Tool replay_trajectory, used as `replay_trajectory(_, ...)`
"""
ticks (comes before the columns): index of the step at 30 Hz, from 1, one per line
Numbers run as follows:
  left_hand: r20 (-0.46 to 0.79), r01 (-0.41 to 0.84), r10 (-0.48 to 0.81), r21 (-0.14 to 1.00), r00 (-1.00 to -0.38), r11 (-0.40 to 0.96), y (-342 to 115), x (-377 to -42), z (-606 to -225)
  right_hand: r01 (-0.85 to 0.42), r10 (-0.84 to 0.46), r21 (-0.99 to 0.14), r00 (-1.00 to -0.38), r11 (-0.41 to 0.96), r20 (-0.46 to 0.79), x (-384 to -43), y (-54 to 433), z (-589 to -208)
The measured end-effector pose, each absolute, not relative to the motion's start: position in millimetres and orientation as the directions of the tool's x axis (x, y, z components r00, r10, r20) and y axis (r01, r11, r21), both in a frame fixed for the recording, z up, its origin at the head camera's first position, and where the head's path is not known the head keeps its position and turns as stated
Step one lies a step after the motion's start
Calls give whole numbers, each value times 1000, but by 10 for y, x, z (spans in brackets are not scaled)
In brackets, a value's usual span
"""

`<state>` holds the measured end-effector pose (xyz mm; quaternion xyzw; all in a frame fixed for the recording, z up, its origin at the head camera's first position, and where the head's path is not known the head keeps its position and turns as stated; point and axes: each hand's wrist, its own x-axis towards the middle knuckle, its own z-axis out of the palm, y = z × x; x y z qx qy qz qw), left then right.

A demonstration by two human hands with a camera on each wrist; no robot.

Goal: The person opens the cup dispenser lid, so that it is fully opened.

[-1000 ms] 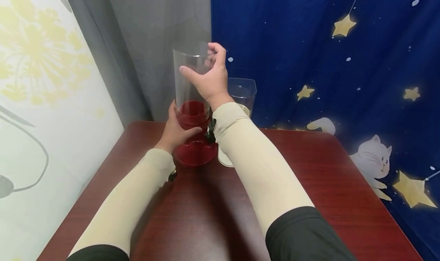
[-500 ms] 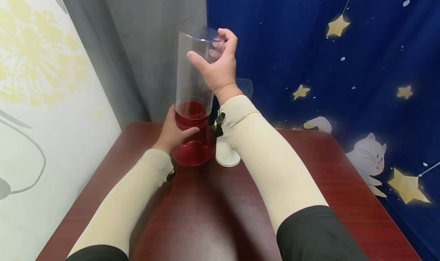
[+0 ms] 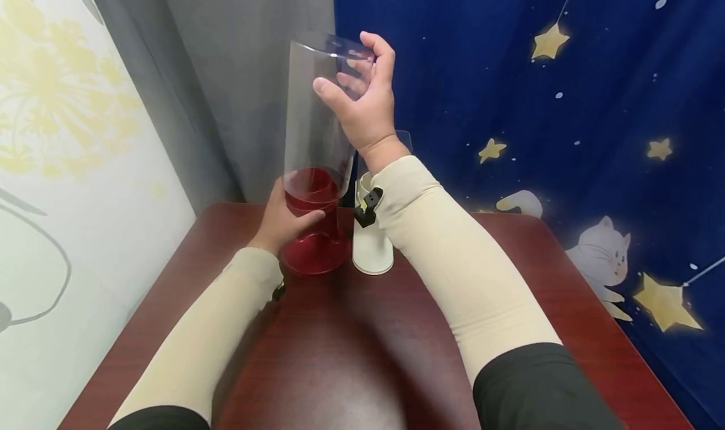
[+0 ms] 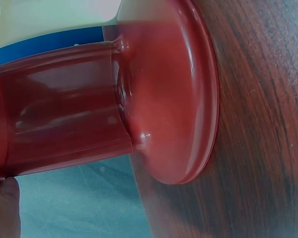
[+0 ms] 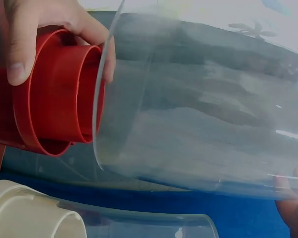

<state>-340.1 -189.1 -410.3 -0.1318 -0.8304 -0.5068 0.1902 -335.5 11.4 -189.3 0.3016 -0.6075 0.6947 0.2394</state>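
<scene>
A red plastic dispenser base (image 3: 314, 254) stands upright on the table, with a round foot and a ringed collar on top. My left hand (image 3: 279, 223) grips its upper part, thumb in front. Above the collar, tilted slightly, is a clear plastic cylinder (image 3: 316, 115). My right hand (image 3: 370, 109) holds the cylinder near its top rim, thumb on the near side and fingers beyond. From the right wrist view, the cylinder's lower rim sits at the edge of the red inner ring (image 5: 92, 94), barely overlapping it. The left wrist view shows the red foot (image 4: 169, 94) flat on the wood.
Just right of the red base stands a white dispenser base (image 3: 372, 247) bearing its own clear container (image 5: 149, 225), partly hidden by my right arm. Behind the table (image 3: 481, 260) hang a grey curtain (image 3: 238, 90) and a blue starry curtain (image 3: 453, 90).
My right hand has moved up and a little right, drawing the clear cylinder up out of the red collar. My left hand keeps its grip on the red base, which stays on the table.
</scene>
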Motion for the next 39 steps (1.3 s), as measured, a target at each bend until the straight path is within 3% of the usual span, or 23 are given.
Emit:
replay_trajectory(16,561,521,59,719,-826,461,-1898,-3468,-4163,-720,-142,-665,-650,-197,747,-3132,269,-1965)
replay_trajectory(39,309,270,-18,856,-951,441,-1883,-3368,-4145,-700,-195,-689,-661,-187,725,-2863,581,-2165)
